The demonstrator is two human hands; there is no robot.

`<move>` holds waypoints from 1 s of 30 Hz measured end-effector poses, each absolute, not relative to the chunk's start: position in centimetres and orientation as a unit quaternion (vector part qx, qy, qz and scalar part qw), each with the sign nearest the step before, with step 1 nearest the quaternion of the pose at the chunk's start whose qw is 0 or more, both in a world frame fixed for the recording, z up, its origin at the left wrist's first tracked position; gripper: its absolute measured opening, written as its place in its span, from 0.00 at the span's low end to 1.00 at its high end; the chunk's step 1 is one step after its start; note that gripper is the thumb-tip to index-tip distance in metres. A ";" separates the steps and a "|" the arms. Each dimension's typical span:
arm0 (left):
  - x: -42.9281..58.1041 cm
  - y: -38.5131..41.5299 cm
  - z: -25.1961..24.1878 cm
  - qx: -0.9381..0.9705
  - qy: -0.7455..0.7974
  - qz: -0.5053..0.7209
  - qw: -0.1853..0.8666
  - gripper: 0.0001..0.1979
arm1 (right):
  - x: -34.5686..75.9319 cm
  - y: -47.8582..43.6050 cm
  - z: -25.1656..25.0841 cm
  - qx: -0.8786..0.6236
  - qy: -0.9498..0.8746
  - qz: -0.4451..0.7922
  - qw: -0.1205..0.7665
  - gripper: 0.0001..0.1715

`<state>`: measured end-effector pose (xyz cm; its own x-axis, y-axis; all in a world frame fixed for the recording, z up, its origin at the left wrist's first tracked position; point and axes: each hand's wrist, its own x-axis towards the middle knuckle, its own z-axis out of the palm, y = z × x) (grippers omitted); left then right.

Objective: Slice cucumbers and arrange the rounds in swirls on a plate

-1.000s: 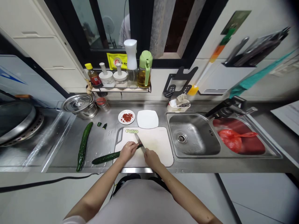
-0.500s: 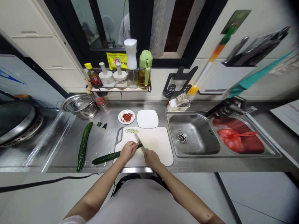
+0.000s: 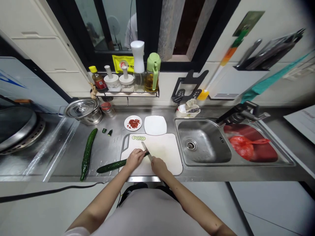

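My left hand is closed over a long dark green cucumber, which lies partly on the white cutting board and partly over its left edge. In my right hand is a knife, its blade across the cucumber's right end, close to my left fingers. My fingers hide the knife's handle. A short row of thin cucumber slices lies at the board's upper left. Behind the board are a square white plate and a small plate holding chopped red pieces.
A second cucumber and two cut-off ends lie left of the board. A lidded steel pot stands at the back left. To the right is a double sink with a red plastic bag. Bottles line a shelf behind.
My right hand and the knife have shifted very slightly left, nearer my left hand. The left hand, cucumber and slices look unchanged.
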<state>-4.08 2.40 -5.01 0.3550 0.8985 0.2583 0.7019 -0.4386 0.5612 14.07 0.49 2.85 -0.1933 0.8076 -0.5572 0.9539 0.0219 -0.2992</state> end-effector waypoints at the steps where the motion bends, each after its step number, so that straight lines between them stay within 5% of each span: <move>1: -4.1 2.4 -5.0 0.803 0.498 0.273 0.181 0.14 | 14.0 0.5 2.9 0.624 0.706 -0.315 0.115 0.18; 30: -3.9 2.3 -4.9 0.796 0.521 0.260 0.164 0.13 | 14.8 1.3 2.3 0.626 0.723 -0.268 0.117 0.17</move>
